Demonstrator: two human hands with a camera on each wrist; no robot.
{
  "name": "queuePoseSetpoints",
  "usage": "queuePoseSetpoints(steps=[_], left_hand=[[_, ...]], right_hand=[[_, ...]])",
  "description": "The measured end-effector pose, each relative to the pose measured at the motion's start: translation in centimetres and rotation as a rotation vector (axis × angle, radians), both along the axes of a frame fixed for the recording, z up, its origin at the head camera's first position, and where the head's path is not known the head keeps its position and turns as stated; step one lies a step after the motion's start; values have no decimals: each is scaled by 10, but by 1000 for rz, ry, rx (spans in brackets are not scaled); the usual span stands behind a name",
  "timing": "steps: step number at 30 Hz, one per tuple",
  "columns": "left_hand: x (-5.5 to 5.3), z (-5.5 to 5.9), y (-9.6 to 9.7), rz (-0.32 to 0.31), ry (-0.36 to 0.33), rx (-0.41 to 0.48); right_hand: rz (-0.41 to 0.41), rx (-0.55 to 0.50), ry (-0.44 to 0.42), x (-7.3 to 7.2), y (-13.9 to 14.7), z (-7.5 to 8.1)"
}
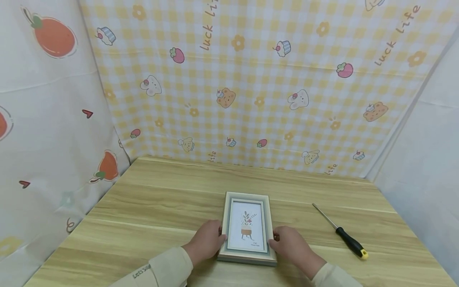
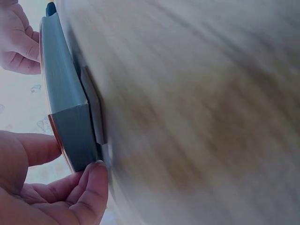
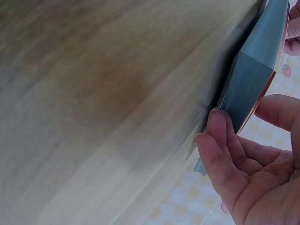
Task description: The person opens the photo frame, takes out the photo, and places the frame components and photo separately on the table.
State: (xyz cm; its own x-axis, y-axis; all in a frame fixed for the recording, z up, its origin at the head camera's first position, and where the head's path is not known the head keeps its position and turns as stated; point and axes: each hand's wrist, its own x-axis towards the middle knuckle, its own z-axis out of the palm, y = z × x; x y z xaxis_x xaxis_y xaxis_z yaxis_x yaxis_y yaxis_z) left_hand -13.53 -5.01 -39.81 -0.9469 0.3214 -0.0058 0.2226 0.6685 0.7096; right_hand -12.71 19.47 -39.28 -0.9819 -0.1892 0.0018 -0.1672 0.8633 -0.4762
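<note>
A picture frame (image 1: 246, 227) with a pale gold and grey-blue border lies face up near the front of the table, showing a print of a potted plant. My left hand (image 1: 206, 242) grips its left edge, thumb on the front and fingers curled at the underside. On the opposite edge my right hand (image 1: 292, 247) holds it the same way. In the left wrist view the frame's blue-grey side (image 2: 72, 136) shows, with a thin flat piece (image 2: 93, 105) jutting beneath it. The right wrist view shows fingertips (image 3: 216, 123) tucked at the frame's lower edge.
To the right, a screwdriver (image 1: 348, 239) with a black and yellow handle lies on the wood-grain table (image 1: 161, 195). A yellow checked cloth (image 1: 251, 79) hangs behind the table, and a fruit-printed white cloth (image 1: 46, 119) hangs at the left.
</note>
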Motion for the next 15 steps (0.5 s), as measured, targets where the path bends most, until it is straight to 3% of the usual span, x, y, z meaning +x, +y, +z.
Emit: queuePoseSetpoints(steps=[15], left_hand=[[1,5,0,21,3,-3]], right_hand=[[5,19,39,1,-1,5]])
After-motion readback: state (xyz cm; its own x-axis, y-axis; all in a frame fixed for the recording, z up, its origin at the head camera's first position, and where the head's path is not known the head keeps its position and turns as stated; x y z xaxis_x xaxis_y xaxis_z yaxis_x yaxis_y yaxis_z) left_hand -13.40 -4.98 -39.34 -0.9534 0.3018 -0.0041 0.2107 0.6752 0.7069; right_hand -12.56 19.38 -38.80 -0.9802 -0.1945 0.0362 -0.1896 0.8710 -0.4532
